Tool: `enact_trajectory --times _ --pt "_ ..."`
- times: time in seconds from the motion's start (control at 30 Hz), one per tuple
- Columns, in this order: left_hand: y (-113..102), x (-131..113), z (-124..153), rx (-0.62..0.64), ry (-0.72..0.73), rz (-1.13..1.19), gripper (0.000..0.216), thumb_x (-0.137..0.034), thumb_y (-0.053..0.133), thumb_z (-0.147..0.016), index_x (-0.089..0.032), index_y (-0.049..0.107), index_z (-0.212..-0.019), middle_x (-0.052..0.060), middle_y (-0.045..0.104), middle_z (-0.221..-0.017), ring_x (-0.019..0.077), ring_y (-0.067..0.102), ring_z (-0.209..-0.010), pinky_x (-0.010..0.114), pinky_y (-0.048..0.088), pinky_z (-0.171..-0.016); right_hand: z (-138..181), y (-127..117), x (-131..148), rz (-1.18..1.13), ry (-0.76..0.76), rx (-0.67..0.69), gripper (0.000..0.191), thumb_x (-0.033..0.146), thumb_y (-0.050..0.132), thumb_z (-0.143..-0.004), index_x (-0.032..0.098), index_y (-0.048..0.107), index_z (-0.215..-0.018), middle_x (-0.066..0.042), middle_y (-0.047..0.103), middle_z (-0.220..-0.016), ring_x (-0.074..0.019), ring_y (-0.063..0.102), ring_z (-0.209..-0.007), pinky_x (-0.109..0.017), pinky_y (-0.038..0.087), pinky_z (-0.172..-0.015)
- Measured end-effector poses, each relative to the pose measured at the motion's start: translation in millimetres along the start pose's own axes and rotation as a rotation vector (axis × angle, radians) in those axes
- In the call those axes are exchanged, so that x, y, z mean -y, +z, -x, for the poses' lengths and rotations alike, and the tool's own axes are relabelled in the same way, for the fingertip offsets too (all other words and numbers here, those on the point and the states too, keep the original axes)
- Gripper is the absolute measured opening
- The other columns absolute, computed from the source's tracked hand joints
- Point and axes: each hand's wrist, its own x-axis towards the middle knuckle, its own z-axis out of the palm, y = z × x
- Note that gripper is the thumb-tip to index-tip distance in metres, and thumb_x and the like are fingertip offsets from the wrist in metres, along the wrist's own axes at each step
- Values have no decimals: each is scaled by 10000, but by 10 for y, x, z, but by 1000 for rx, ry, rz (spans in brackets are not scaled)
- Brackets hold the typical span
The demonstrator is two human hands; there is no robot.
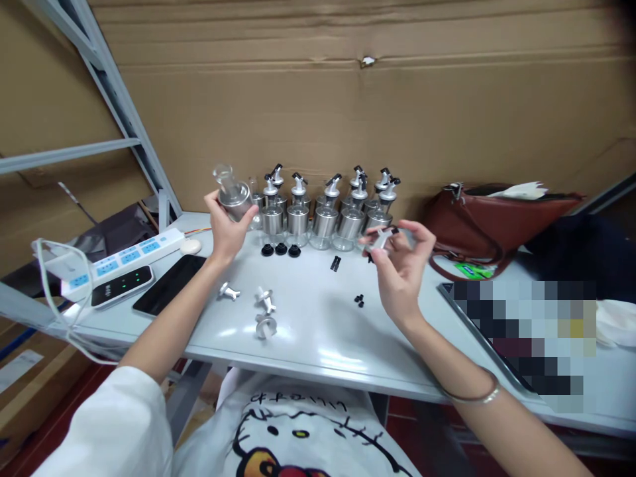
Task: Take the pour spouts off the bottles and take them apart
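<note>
My left hand (224, 225) is wrapped round a glass oil bottle with a steel base (232, 192), held tilted above the grey table (318, 318). My right hand (402, 262) pinches a silver pourer spout (381, 240) with its fingertips, just right of the bottle row. Several finished bottles with spouts (325, 212) stand in rows at the back of the table. Three loose silver spouts (263, 311) lie on the table between my arms. Three black caps (281, 250) sit in front of the bottles, and small black parts (359, 301) lie near my right wrist.
A white power strip (126, 255), a black device (122, 285) and a dark phone (169, 285) lie at the left. A brown leather bag (477, 222) rests at the right. A tray edge (462, 311) runs under a blurred area. Cardboard (348, 99) lines the back.
</note>
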Motion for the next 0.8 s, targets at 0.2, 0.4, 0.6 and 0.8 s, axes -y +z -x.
enact_trajectory --times 0.2,0.4,0.6,0.8 --pt "117 -645 346 563 -185 198 629 -515 803 -579 -219 395 -954 22 545 -972 175 585 -837 279 479 -691 17 24 19 115 -17 54 156 335 445 -944 305 543 -1062 -20 639 -930 -182 676 -877 -324 557 -708" --pt "160 -918 712 1020 -220 204 632 -385 849 -556 -206 416 -982 17 588 -949 197 595 -857 326 475 -749 79 -27 24 224 -85 66 224 330 480 -933 261 627 -1086 -45 669 -958 -161 646 -745 -294 541 -584" --pt "109 -965 750 1178 -177 242 634 -376 838 -576 -197 424 -1021 43 583 -1004 222 593 -889 355 475 -763 96 -16 60 260 -271 167 409 191 501 -912 321 531 -1299 -70 627 -1209 -227 614 -1073 -361 582 -754" --pt "109 -944 777 1261 -133 325 588 -361 801 -634 -202 450 -1078 49 577 -1051 238 579 -970 389 466 -846 2 48 224 402 -452 243 487 112 540 -882 326 526 -1319 -45 678 -1188 -210 660 -1034 -380 564 -867"
